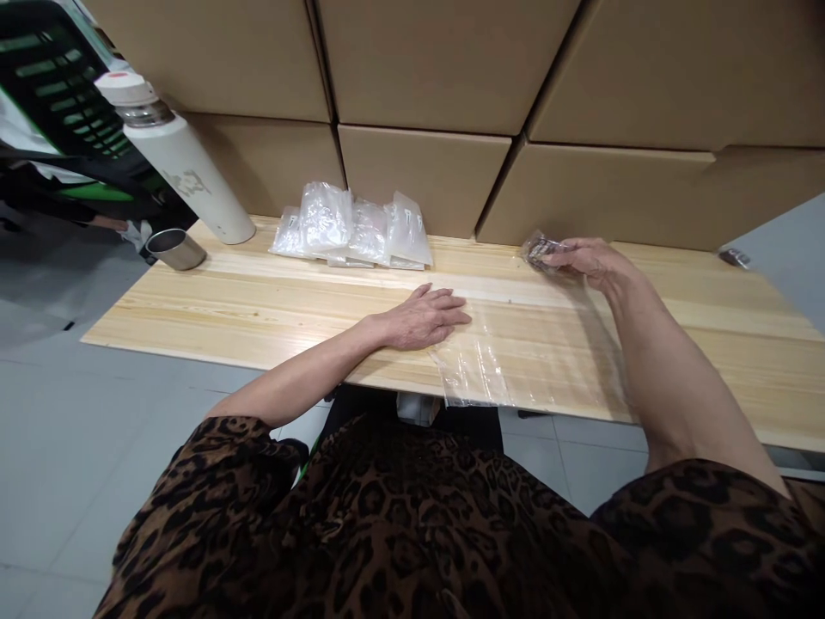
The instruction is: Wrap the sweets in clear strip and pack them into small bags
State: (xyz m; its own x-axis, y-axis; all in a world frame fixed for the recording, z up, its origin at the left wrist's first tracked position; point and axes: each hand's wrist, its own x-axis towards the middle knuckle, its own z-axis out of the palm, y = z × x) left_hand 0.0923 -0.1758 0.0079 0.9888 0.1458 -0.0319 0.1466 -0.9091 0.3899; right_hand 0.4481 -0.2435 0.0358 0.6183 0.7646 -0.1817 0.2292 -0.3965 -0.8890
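My left hand (pixel 425 316) lies flat, palm down, on the wooden table (pixel 258 301), its fingertips on the edge of a stack of flat clear plastic bags (pixel 473 365) that hangs slightly over the near table edge. My right hand (pixel 589 260) reaches to the far side of the table and closes on a small clear packet with dark contents (pixel 538 250). A pile of filled clear bags (pixel 354 228) sits at the back of the table, left of both hands.
Stacked cardboard boxes (pixel 444 163) form a wall along the table's far edge. A white flask (pixel 177 159) and a steel cup (pixel 175 248) stand at the far left corner. A small dark object (pixel 735 256) lies at the far right. Grey tiled floor surrounds the table.
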